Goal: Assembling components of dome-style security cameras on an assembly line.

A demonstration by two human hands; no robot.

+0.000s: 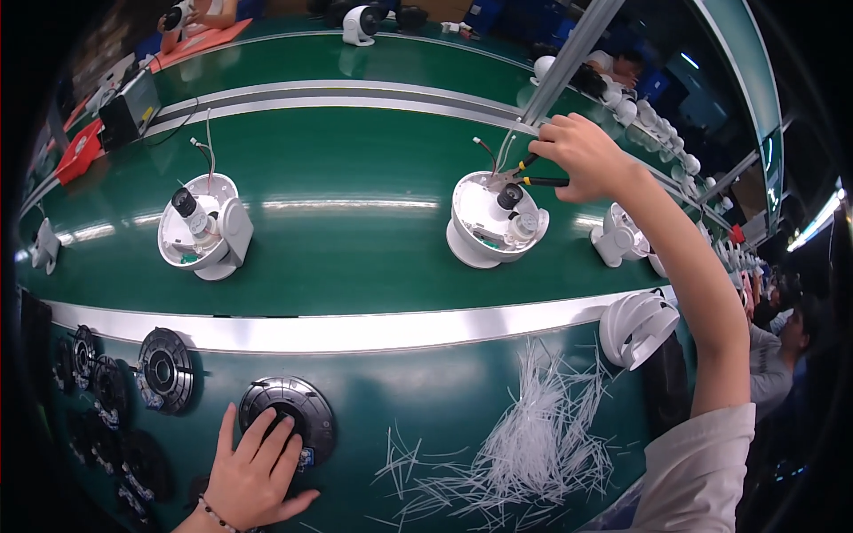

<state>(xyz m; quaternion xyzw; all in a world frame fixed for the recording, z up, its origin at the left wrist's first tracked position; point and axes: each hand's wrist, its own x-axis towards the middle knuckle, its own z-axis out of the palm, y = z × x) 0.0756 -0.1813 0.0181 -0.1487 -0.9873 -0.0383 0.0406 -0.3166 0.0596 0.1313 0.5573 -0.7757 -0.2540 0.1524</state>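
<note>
1. While our right hand (582, 155) is curled round the grips of the pliers (544, 181), their nose points left, away from our fingers, over the back rim of the white bowl (474, 253).
2. We see the nose just beside the black lens (509, 197) and near the foot of the thin wires (491, 155) that stick up. We cannot tell if it pinches one.
3. Our right fingers do not hold the bowl; it stands on the green bench (346, 240), below and left of our grip.
4. Our left hand (258, 466) lies flat and spread, with its fingers over the black disc (315, 417) and its thumb out to the side. We see no pinch there.
5. Between our arms, a pile of white strips (542, 444) lies on the near table (400, 373).
6. Off to our left, we see a second bowl (209, 268), well apart from both hands.
</note>
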